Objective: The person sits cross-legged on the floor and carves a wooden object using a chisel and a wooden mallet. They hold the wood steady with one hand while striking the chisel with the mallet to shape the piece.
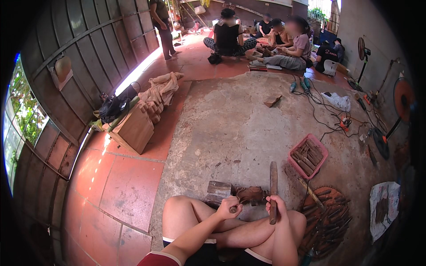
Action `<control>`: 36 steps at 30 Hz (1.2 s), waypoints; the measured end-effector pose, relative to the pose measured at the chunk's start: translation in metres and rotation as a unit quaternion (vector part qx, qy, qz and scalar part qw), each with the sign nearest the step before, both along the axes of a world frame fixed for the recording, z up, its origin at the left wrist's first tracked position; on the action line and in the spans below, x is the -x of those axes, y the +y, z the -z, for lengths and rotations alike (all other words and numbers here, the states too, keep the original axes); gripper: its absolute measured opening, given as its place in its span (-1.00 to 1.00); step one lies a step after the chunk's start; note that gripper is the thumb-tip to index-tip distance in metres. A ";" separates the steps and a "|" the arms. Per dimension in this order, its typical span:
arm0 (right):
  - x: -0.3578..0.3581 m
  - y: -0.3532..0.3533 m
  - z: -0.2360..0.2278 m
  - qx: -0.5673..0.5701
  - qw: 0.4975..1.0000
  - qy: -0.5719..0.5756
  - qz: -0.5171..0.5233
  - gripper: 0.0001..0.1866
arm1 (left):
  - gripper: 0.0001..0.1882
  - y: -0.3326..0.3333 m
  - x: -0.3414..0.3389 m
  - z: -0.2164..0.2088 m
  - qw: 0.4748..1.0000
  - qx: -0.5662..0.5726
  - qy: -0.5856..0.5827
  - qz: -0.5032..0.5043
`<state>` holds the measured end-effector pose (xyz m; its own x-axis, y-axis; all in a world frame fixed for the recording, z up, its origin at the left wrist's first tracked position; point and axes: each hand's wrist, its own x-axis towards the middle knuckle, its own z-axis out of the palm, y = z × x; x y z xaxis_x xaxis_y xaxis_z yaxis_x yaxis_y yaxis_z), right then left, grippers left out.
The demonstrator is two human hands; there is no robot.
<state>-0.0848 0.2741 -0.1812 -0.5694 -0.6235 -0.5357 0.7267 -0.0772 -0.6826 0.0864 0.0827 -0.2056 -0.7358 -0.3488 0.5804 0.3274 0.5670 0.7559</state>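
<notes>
My left hand [229,207] is closed around a chisel [233,209]; only the butt of its handle shows, and its blade is hidden. In my right hand [278,206] a long wooden mallet [273,181], shaped like a plain bar, stands upright beside the left hand. A dark reddish carved wood piece [251,193] lies on the floor in front of my crossed legs, partly behind my hands. Against its left end sits a greyish wooden block [218,191]. The left hand is right over the place where the two meet; whether the chisel touches the carving cannot be seen.
To my right are a pink basket [309,155] of wood pieces, a round heap of carving tools [327,221] and a white sack [384,210]. Cables [328,117] and fans [401,104] line the right wall. A wooden box [133,132] stands left. Several people sit farther off.
</notes>
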 end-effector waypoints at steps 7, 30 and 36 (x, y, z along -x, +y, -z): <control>0.000 0.000 0.000 0.004 1.000 -0.005 0.000 -0.79 | -0.78 0.001 0.001 0.003 1.000 0.009 0.010 -0.014; -0.004 -0.001 -0.006 -0.015 1.000 -0.017 0.004 -0.80 | -0.76 0.002 -0.003 0.000 0.999 0.019 -0.015 -0.049; -0.005 -0.002 -0.009 -0.011 1.000 -0.001 0.006 -0.75 | -0.75 0.004 -0.002 -0.005 0.998 0.021 -0.023 -0.054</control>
<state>-0.0799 0.2725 -0.1724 -0.5757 -0.6048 -0.5503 0.7269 -0.0704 -0.6831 0.0881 0.0864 -0.2008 -0.7212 -0.4037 0.5630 0.2293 0.6278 0.7438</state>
